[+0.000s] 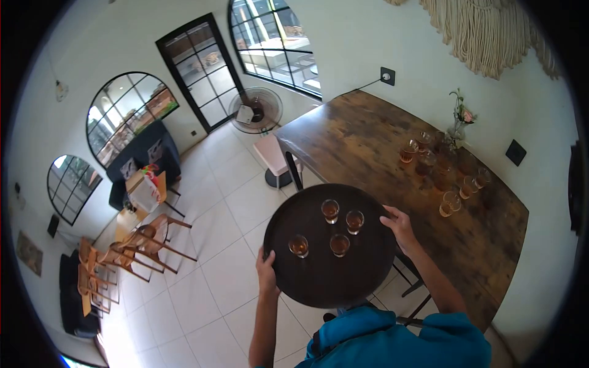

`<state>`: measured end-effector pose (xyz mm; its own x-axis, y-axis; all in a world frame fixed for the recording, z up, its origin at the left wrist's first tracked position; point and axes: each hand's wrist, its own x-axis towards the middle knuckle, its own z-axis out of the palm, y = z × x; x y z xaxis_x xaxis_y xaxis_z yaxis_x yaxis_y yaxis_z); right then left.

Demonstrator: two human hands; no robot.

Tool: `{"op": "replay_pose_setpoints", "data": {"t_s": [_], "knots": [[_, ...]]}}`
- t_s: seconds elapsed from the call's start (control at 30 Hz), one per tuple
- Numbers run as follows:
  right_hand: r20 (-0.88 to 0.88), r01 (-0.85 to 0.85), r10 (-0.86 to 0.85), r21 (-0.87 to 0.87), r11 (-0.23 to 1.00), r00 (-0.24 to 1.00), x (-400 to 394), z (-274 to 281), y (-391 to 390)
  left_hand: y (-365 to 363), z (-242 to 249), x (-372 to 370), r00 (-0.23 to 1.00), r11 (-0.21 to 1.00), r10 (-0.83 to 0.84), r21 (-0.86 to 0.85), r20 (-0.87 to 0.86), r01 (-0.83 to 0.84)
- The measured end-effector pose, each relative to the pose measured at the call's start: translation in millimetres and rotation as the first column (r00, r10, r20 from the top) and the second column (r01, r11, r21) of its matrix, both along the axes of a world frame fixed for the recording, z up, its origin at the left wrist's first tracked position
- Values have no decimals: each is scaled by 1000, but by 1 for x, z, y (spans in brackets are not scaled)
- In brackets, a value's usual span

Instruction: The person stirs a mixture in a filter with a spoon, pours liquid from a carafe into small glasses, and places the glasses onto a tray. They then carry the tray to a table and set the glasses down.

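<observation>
A round dark tray [331, 288] is held level in front of me, over the floor and beside the wooden table. On its left rim my left hand [266, 275] is closed, thumb on top. My right hand [399, 229] grips the opposite rim the same way, near the table's edge. Several small glasses of amber drink stand upright on the tray: one at the back [330, 211], one at the right [354, 222], one at the front [339, 245] and one at the left [299, 246]. The fingers under the tray are hidden.
The wooden table [362, 135] at my right bears several more glasses [424, 162] and a flower vase [457, 130] by the wall. A pale pink chair [273, 158] and a round glass table [268, 101] stand ahead. Wooden chairs [138, 248] and a dark sofa [147, 153] are at left.
</observation>
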<state>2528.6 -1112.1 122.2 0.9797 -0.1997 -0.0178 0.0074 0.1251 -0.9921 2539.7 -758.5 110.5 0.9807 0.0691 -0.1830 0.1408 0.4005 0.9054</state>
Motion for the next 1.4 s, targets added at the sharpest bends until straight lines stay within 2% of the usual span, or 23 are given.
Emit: {"op": "replay_pose_setpoints", "data": {"t_s": [0.07,0.23,0.27,0.33,0.37,0.4,0.43,0.47,0.5,0.53,0.63,0.73,0.83,0.97,1.03,1.07,1.13,1.2,1.23,1.27,1.3,1.33,1.4], "knots": [[-25,65,-65,-12,998,998,35,-8,-1,1,5,57,998,998,-59,-14,-3,59],[70,185,-185,11,983,980,128,-37,-8,-10,8,192,985,945,-139,310,101,101],[62,217,-218,23,976,974,142,-41,-16,-22,11,221,981,937,-172,322,93,134],[145,311,-293,-122,942,945,180,-44,-18,-30,19,267,949,954,-275,164,153,250],[94,252,-244,-90,963,965,190,-33,-24,-40,18,289,938,948,-273,228,215,224],[171,301,-279,-123,946,945,205,-26,-21,-45,20,307,938,933,-286,278,197,227],[112,262,-253,-74,962,961,218,-25,-29,-41,-24,353,924,875,-289,461,252,148],[142,310,-301,-47,950,943,235,-36,-38,-52,-20,367,950,786,-221,616,218,42],[109,318,-318,24,948,942,246,-32,-39,-61,-26,388,920,718,-243,695,306,-42],[107,375,-371,-26,927,923,258,-37,-44,-76,-18,397,935,691,-202,719,292,-75],[117,518,-505,-228,824,855,285,-63,-71,-118,-18,447,905,705,-263,707,333,-56],[171,625,-603,-291,724,779,299,-72,-98,-153,-19,484,889,688,-359,724,284,47],[222,676,-655,-430,599,722,307,-85,-122,-182,-45,528,790,552,-578,811,206,192],[313,725,-710,-564,396,631,309,-102,-141,-220,-58,563,687,532,-666,831,292,163],[341,757,-763,-590,281,549,314,-96,-140,-235,-61,578,595,404,-747,913,296,53],[349,753,-748,-589,293,564,311,-98,-137,-238,-62,587,565,394,-773,917,290,69],[340,756,-746,-571,320,573,306,-102,-125,-249,-67,597,559,546,-711,836,427,55],[371,771,-737,-555,311,565,314,-74,-96,-244,-33,606,512,433,-800,892,313,132],[282,811,-799,-445,381,530,318,-61,-81,-252,-49,614,491,457,-795,885,357,95],[328,798,-793,-522,301,514,320,-54,-78,-257,-45,621,459,448,-816,886,352,117],[279,839,-813,-367,401,511,325,-45,-73,-261,-41,626,452,445,-827,880,335,162],[276,864,-832,-313,395,481,323,-56,-81,-267,-49,635,408,504,-818,847,405,170],[273,865,-822,-206,458,500,323,-58,-82,-270,-62,641,417,459,-832,876,365,148]]}}
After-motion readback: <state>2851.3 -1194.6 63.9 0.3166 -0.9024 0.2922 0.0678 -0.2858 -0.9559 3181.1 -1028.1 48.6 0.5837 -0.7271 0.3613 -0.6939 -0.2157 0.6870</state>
